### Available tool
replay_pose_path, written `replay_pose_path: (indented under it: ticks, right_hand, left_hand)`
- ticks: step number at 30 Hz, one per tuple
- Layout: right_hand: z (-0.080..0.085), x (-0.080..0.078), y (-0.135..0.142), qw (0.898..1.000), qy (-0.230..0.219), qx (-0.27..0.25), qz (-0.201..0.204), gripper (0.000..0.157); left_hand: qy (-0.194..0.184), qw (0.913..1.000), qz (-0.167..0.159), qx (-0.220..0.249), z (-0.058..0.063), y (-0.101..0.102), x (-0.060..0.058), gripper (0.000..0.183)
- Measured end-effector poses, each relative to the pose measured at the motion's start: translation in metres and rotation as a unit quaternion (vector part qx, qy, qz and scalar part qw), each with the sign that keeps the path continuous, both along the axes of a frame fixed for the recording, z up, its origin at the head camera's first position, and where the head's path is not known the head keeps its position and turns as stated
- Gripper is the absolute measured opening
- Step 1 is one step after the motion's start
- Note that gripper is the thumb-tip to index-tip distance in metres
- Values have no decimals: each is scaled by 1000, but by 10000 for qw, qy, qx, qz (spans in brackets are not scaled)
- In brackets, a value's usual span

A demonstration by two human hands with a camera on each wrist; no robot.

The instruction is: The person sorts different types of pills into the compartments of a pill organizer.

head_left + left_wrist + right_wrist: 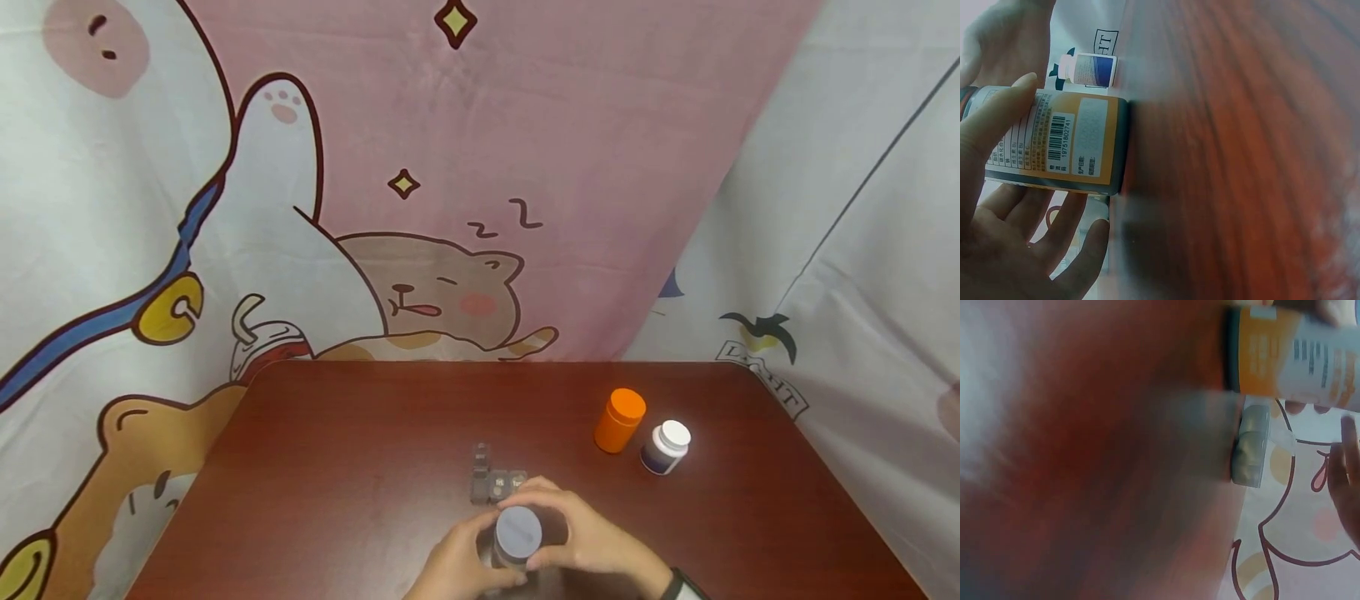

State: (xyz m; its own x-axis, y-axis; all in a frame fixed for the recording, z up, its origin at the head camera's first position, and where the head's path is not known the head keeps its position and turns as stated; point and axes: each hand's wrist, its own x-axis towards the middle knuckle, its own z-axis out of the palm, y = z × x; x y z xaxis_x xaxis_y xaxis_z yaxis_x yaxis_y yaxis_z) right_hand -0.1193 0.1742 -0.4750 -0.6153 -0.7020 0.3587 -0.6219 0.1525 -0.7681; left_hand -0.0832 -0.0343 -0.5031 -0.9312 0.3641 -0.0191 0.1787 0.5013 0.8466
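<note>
A supplement bottle (518,533) with a grey lid stands upright at the front of the table, between both hands. Its orange and white label with a barcode (1057,140) faces the left wrist camera. My left hand (459,560) grips the body, thumb across the label and fingers round the far side. Around the lid curve the thumb and fingers of my right hand (588,533). Just behind the bottle lies a clear pill organizer (483,483) with small compartments, partly hidden by the right hand; in the right wrist view, pale contents show in the pill organizer (1250,447).
An orange bottle (620,421) stands at the back right of the brown table (337,467). Beside it is a white bottle (665,447) with a dark blue label. A cartoon-printed cloth (600,167) hangs behind the table's far edge.
</note>
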Motion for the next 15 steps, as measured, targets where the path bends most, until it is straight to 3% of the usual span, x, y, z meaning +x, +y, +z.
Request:
replay_pose_path:
  ticks: [4, 7, 10, 12, 15]
  right_hand:
    - [3, -12, 1, 9955, -505, 1, 804, 56]
    - [3, -13, 1, 9941, -521, 2, 955, 58]
    - [3, -5, 2, 9969, -537, 76, 579, 63]
    - [1, 4, 3, 9986, -483, 152, 131, 69]
    - [-4, 18, 4, 9952, -745, 211, -600, 75]
  left_hand:
    - [-107, 9999, 79, -43, 0, 0, 1, 76]
    - [-85, 9999, 87, -30, -1, 0, 0, 77]
    - [-4, 10000, 34, -28, -1, 0, 0, 79]
    - [-6, 10000, 0, 23, -2, 0, 0, 78]
    - [-31, 9999, -44, 110, -2, 0, 0, 73]
